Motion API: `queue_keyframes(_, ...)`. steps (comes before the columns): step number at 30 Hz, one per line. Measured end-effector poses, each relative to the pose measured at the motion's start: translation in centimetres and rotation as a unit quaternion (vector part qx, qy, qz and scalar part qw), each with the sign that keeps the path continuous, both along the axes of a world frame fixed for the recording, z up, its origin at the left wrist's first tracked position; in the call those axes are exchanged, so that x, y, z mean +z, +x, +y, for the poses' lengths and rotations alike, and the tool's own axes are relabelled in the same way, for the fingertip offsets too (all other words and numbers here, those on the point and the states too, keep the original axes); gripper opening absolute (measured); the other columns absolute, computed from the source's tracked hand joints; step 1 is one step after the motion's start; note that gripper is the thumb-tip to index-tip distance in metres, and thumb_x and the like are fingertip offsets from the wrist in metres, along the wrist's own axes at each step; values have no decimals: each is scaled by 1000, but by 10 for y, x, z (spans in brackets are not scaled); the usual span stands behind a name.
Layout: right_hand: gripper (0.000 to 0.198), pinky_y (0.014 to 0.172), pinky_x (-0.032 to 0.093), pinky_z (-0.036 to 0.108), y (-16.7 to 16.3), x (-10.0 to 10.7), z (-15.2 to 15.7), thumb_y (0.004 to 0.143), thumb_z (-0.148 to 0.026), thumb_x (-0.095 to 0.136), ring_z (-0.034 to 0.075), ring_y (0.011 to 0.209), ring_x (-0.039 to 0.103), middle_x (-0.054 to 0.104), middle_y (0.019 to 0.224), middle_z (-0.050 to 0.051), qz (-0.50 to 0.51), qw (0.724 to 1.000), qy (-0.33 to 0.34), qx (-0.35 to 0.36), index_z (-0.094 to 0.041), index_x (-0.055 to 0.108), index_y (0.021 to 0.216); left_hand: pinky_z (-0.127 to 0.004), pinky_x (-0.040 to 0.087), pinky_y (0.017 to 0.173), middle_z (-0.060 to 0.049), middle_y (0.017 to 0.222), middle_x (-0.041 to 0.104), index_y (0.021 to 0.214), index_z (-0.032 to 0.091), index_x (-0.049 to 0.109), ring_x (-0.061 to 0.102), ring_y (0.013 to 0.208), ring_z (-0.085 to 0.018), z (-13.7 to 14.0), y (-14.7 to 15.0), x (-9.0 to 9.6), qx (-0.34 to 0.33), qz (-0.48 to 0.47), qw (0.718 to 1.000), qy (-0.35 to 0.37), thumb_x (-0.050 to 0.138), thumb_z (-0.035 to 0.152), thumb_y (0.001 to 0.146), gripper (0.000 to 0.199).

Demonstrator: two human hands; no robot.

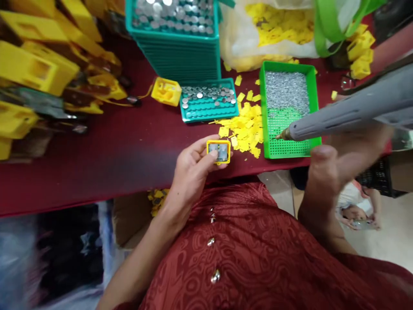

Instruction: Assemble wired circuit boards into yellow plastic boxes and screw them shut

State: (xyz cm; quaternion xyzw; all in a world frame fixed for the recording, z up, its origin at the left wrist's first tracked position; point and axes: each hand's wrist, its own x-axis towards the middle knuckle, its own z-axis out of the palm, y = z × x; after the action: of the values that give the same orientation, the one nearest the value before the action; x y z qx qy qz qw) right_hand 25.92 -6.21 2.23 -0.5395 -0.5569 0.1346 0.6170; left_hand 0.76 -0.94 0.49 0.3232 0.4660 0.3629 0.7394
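My left hand point(193, 165) holds a small yellow plastic case point(229, 151), open side up, with grey parts inside and my thumb pressed on them. My right hand point(346, 159), blurred by motion, is around a grey electric screwdriver point(342, 110). Its bit points left, over the green tray point(267, 148), where small silver screws point(287, 92) fill the far part. Loose yellow plastic pieces point(247, 125) are heaped between the case and this tray. Farther back, a teal tray point(206, 113) carries round silver discs, and a yellow case point(166, 91) sits at its left.
Stacked teal trays point(183, 56) rise at the back, discs in the top one. A bag of yellow pieces point(280, 26) stands beside them. Yellow housings with wires point(35, 64) crowd the left of the red-covered table point(129, 146). Below right, a person point(356, 206) is on the floor.
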Motion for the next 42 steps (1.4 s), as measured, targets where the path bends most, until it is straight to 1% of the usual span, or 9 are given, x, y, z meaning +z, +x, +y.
queue_keyframes(1, 63, 109, 65, 45, 2, -4, 12, 88, -63, 82, 24, 126, 72, 68, 121, 3, -29, 994, 102, -9, -32, 63, 139, -23, 65, 66, -7, 102, 85, 117, 17, 76, 81, 81, -18, -1, 2, 1, -4, 2, 1000, -2, 94, 33, 77, 46)
queue_keyframes(4, 41, 59, 63, 27, 2, -10, 40, 97, -47, 73, 15, 86, 76, 72, 117, 5, -40, 980, 194, 28, -28, 73, 133, -23, 65, 66, -7, 103, 85, 115, 18, 78, 81, 82, -18, -5, 7, 2, -13, 5, 1000, -6, 95, 35, 77, 46)
queue_keyframes(6, 36, 44, 52, 23, 3, -10, 52, 99, -39, 70, 12, 68, 70, 73, 104, 3, -17, 974, 221, 52, -28, 74, 133, -23, 66, 65, -6, 102, 85, 115, 18, 79, 82, 83, -19, -5, 9, 2, -8, 7, 1000, -13, 95, 36, 76, 45)
queue_keyframes(9, 41, 39, 45, 22, 9, -15, 64, 103, -51, 64, 10, 53, 58, 65, 79, -1, -8, 974, 224, 44, -26, 69, 135, -23, 66, 65, -6, 101, 85, 114, 18, 80, 82, 83, -19, -4, 13, 2, -4, 13, 1000, -27, 96, 35, 76, 45)
queue_keyframes(12, 65, 38, 37, 24, 16, -27, 76, 97, -84, 59, 8, 43, 44, 51, 68, -5, 17, 979, 186, -78, -27, 60, 128, -22, 66, 65, -6, 101, 85, 111, 18, 82, 81, 81, -17, -2, 17, 5, -5, 7, 999, -38, 99, 34, 74, 44)
queue_keyframes(14, 76, 40, 35, 25, 17, -37, 84, 91, -94, 57, 8, 43, 42, 45, 67, -7, 49, 978, 156, -130, -28, 53, 128, -19, 65, 63, -4, 99, 85, 108, 18, 83, 81, 80, -16, -1, 20, 8, 1, -1, 999, -44, 102, 33, 69, 46)
queue_keyframes(21, 50, 35, 26, 20, 8, -42, 94, 97, -75, 70, 3, 39, 34, 44, 63, -8, 89, 975, 197, -53, -28, 61, 111, -15, 65, 62, -3, 94, 85, 106, 18, 85, 82, 79, -14, 1, 24, 11, 8, -16, 998, -53, 104, 33, 71, 43)
queue_keyframes(32, 54, 37, 31, 20, 5, -39, 92, 95, -73, 74, 3, 40, 43, 47, 65, -10, 126, 977, 168, -36, -27, 51, 112, -18, 66, 59, -6, 94, 86, 107, 16, 84, 81, 77, -17, 6, 25, 9, 27, -3, 997, -68, 108, 32, 61, 54)
queue_keyframes(42, 58, 36, 31, 20, 10, -37, 92, 96, -81, 65, 2, 40, 39, 40, 65, -10, 79, 980, 173, -63, -27, 51, 112, -20, 66, 62, -7, 102, 86, 112, 17, 81, 82, 84, -19, 3, 22, 7, 5, 20, 999, -50, 101, 35, 73, 47)
